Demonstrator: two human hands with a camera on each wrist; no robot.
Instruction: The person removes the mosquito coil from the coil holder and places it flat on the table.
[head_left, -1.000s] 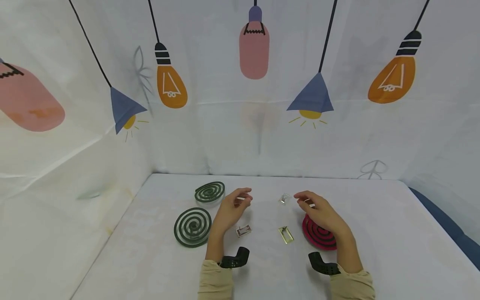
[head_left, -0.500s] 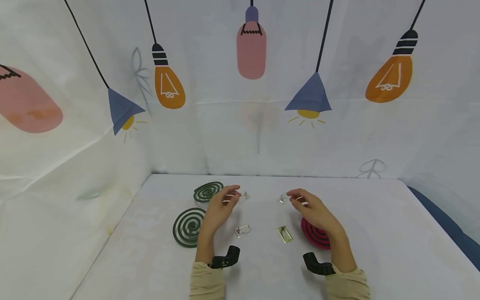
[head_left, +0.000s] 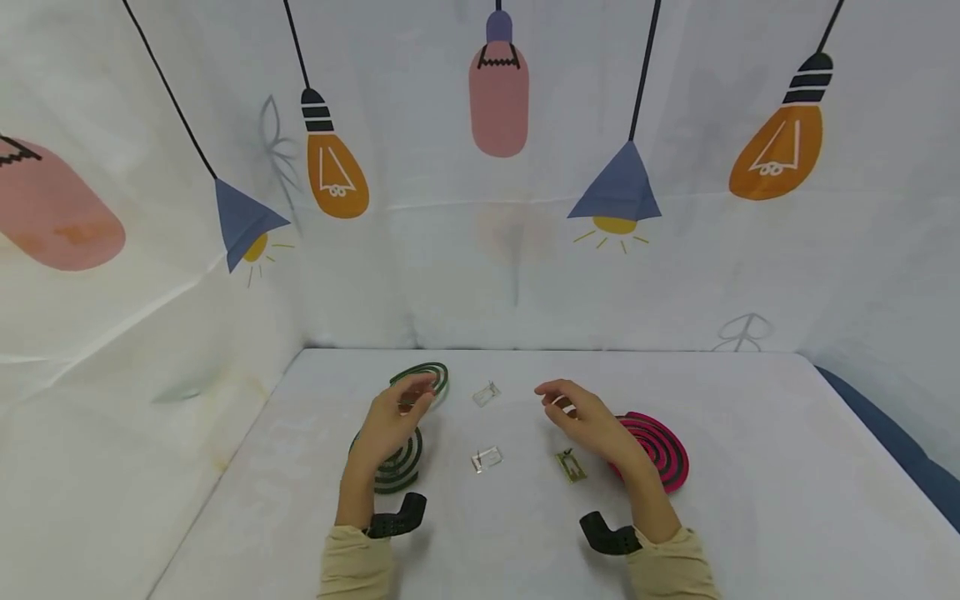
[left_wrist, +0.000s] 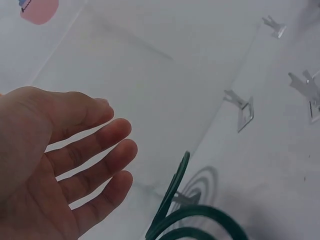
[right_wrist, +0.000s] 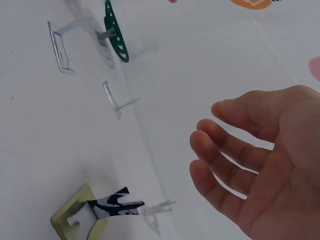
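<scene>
My left hand [head_left: 392, 423] hovers over two green mosquito coils, partly hiding both. In the left wrist view its fingers are loosely bent, with nothing between them. The far green coil [left_wrist: 220, 212] is propped up off the table on a stand; the near green coil [head_left: 409, 472] lies lower. My right hand [head_left: 588, 419], relaxed and holding nothing, hangs left of a red-and-black coil [head_left: 675, 454], its forearm crossing the coil's edge. Small metal coil stands, one far [head_left: 487, 393], one near [head_left: 487, 459] and one gold [head_left: 570, 465], stand between the hands.
Another clear stand [right_wrist: 156, 215] shows beyond the gold one in the right wrist view, hidden behind the right hand from above. The white table [head_left: 517, 533] meets a white cloth wall [head_left: 450, 275] printed with lamps at the back and left.
Both hands have moved left. The left hand now covers parts of the green coils and has uncovered the far clear stand. The red coil shows more, while the far right stand is now hidden.
</scene>
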